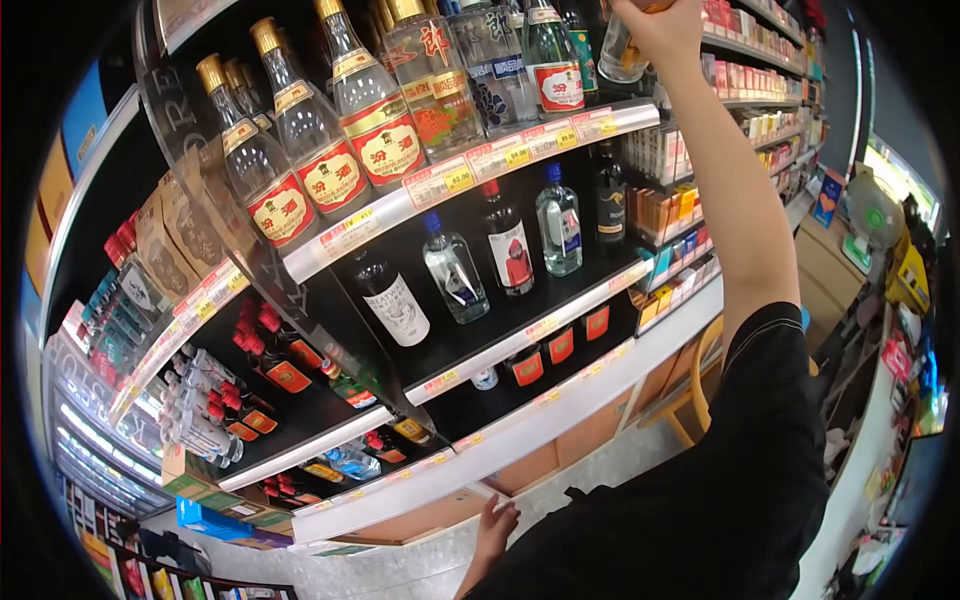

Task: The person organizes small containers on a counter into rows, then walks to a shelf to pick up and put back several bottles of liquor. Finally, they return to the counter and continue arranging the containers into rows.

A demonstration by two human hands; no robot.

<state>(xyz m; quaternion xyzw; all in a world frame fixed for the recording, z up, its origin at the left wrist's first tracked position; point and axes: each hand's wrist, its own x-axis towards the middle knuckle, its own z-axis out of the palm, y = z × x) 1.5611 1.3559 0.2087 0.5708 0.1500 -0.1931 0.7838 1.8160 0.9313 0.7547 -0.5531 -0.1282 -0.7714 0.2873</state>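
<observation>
My right hand [664, 34] is raised at the upper right, its fingers wrapped around a clear glass bottle [621, 60]. The bottle's top is out of frame, and its base is at the right end of the upper shelf [490, 158]. Left of it stand a red-labelled clear bottle [556, 75] and several more liquor bottles, among them a gold-capped one [380, 135]. My left hand [496, 524] hangs low in front of the cabinet, open with loosely bent fingers and holding nothing.
The shelf below carries a white-labelled dark bottle [396, 303], blue-capped clear bottles [456, 270] and a red-labelled wine bottle [510, 245]. Small boxes [665, 212] fill the side racks at right. A wooden chair [700, 375] and a green-centred fan [873, 210] stand at right.
</observation>
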